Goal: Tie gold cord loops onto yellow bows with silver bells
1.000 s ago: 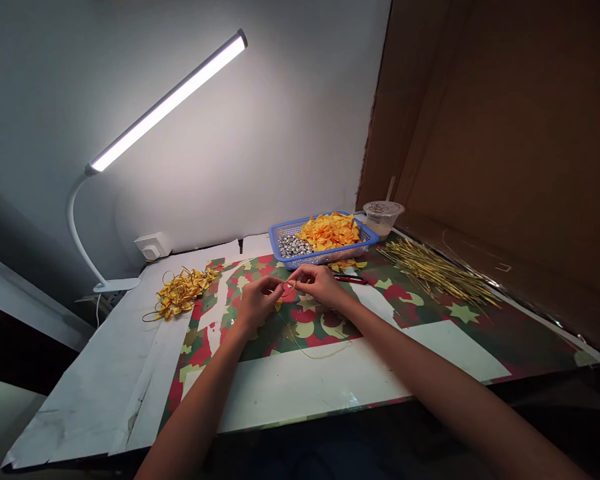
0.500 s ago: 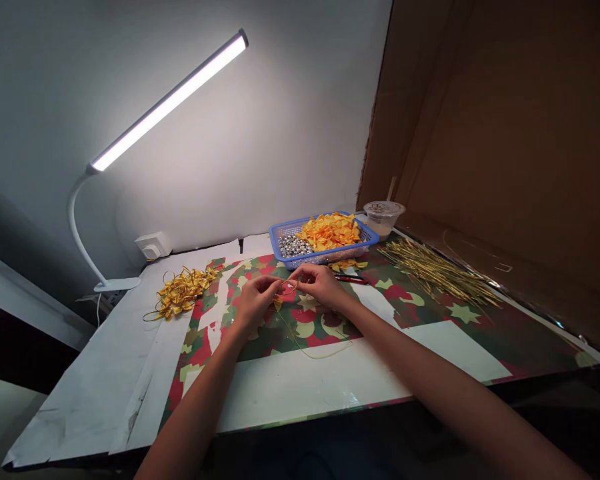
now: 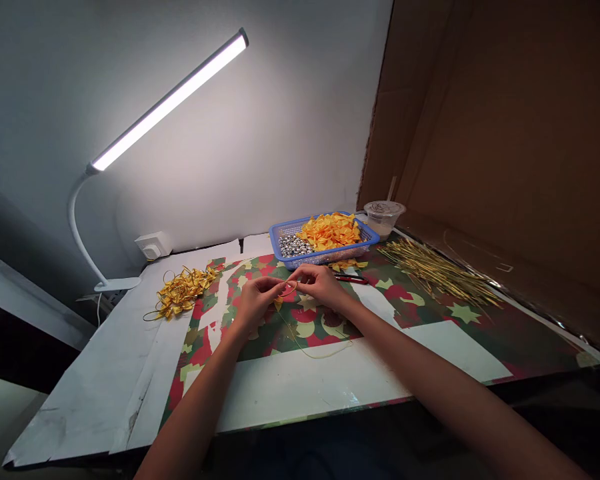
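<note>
Both hands meet over the patterned table cover, fingertips nearly touching. My left hand (image 3: 256,300) pinches a thin gold cord (image 3: 300,345), and a small yellow ribbon bow (image 3: 279,303) hangs just below its fingers. My right hand (image 3: 320,285) pinches the same cord, which makes a small loop between the two hands. The cord's loose length curves down over the cover and onto the white sheet. Fingers hide the exact spot where the cord is gripped.
A blue basket (image 3: 325,257) behind my hands holds yellow ribbon bows (image 3: 330,231) and silver beads (image 3: 295,247). Corded bows (image 3: 183,292) lie left, gold cords (image 3: 440,273) right. A red pen-like tool (image 3: 351,279), a lidded cup (image 3: 384,219) and a lamp (image 3: 170,100) are also here.
My fingertips have drawn slightly closer together at the cord loop. The rest of the table looks the same.
</note>
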